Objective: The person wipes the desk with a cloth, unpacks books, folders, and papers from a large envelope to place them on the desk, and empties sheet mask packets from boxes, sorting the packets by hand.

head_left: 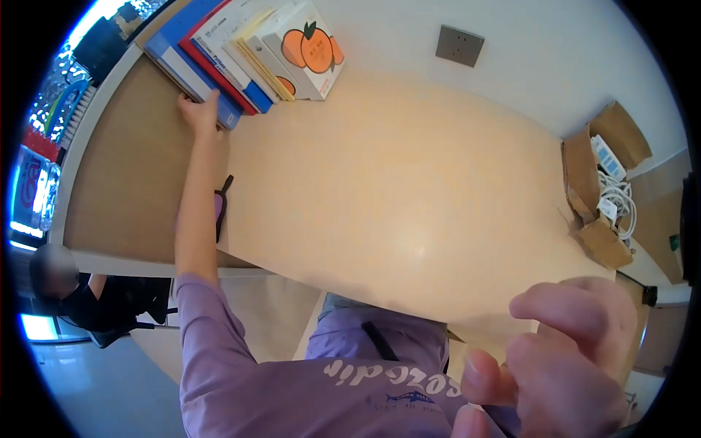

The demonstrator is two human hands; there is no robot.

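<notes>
My left hand (198, 113) reaches to the far left of the desk and grips the lower end of a blue file folder (191, 77), its thumb on the spine side and its fingers around the left edge. The folder leans in a row beside a red folder (219, 73), several books and pads (255, 62), and a white box with orange fruit printed on it (310, 51). Close to the camera at lower right, my right hand (566, 347) is raised with loosely curled, separated fingers, and nothing shows in it.
A wooden desk (394, 190) spreads ahead. At its right end stands an open cardboard box (582, 171) with white cables (617, 201) and a power strip (607, 157). A purple, black-edged item (220, 208) lies partly behind my left forearm. A seated person (109, 303) is at far left.
</notes>
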